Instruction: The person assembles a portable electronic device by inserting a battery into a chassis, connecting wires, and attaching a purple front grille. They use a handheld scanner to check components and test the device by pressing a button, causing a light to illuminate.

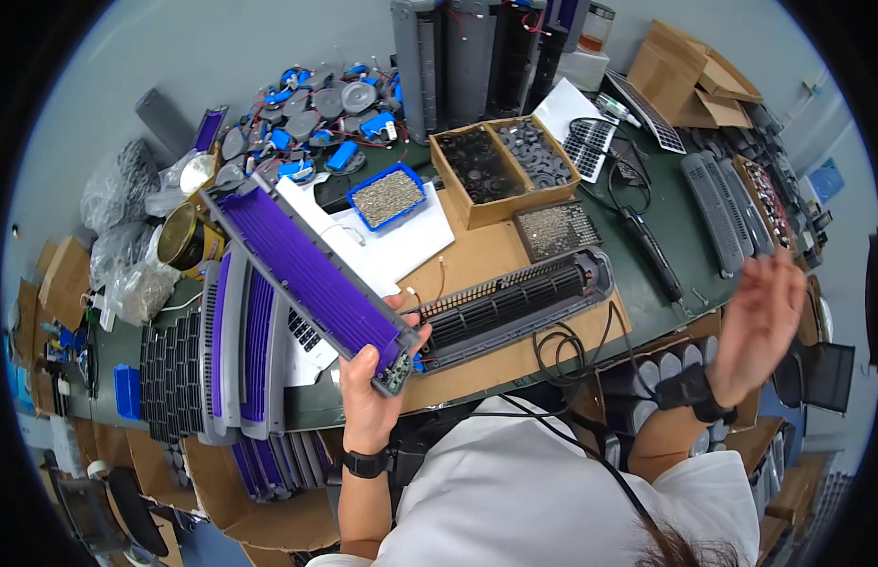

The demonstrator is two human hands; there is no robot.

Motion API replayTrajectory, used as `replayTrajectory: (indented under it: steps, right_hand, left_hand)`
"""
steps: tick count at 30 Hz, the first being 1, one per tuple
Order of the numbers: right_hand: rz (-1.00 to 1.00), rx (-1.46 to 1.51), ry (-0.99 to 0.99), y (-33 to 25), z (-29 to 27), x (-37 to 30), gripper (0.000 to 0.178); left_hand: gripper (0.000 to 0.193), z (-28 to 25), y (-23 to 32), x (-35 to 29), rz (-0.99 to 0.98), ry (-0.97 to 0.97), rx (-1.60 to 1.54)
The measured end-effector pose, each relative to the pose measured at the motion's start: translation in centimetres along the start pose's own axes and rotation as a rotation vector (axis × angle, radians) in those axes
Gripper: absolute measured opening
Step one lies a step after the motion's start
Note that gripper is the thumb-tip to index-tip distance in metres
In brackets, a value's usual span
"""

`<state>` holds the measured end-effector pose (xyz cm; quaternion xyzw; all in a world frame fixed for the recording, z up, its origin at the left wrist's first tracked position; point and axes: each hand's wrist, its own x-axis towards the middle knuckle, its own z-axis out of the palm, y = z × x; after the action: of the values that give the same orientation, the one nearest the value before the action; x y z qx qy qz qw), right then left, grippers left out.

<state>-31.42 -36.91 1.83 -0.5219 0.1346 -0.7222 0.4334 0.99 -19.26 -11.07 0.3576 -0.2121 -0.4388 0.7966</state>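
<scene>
My left hand (370, 408) grips the near end of a long grey housing shell with a purple inside (311, 274), thumb on top, the shell tilted up to the far left. A small circuit board shows at its near end. Beside that hand, on a cardboard sheet (477, 248), lies a grey housing with a black ribbed roller (505, 307) in it. My right hand (758, 321) is raised at the right, slightly blurred, its fingers stretched and nothing seen in them. Grey slotted covers (715, 213) lie just beyond it.
A two-part box of small black and grey parts (482, 217), a blue tray of small metal pieces (389, 198) and an electric screwdriver (652, 255) lie ahead. Loose black cable (562, 354) crosses the front edge. Purple-and-grey shells (255, 350) stack at left.
</scene>
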Motion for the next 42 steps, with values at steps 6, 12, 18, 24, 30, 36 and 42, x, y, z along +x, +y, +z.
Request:
replayTrajectory:
  steps: [6, 12, 18, 24, 30, 36, 42]
  right_hand:
    - [-0.311, -0.131, 0.150, -10.1, -11.3, 0.5, 0.015]
    - [-0.394, -0.596, 0.385, -8.9, -11.8, -0.7, 0.005]
    - [0.166, -0.877, -0.587, 6.6, 6.3, -7.5, 0.014]
    - [0.128, -0.520, -1.138, 12.6, 16.5, -14.5, 0.022]
    - [0.081, -0.398, -1.115, 16.0, 16.5, -16.6, 0.018]
    - [0.105, -0.440, -1.079, 15.5, 16.9, -15.2, 0.021]
    - [0.093, -0.542, -1.090, 15.4, 17.0, -16.6, 0.016]
  left_hand:
    - [0.071, -0.9, 0.4, 0.9, -0.036, -0.016, -0.068]
    - [0.071, -1.0, 1.0, 1.4, -0.081, -0.040, -0.127]
    - [0.072, -1.7, 1.1, 1.9, -0.036, -0.025, -0.158]
    - [0.075, -2.7, 3.0, 1.1, 0.030, 0.039, -0.179]
    - [0.077, -3.5, 4.1, 0.6, 0.100, 0.108, -0.180]
    - [0.081, -2.3, 3.3, 0.8, 0.102, 0.089, -0.152]
    - [0.085, -1.6, 3.6, 0.8, 0.166, 0.127, -0.132]
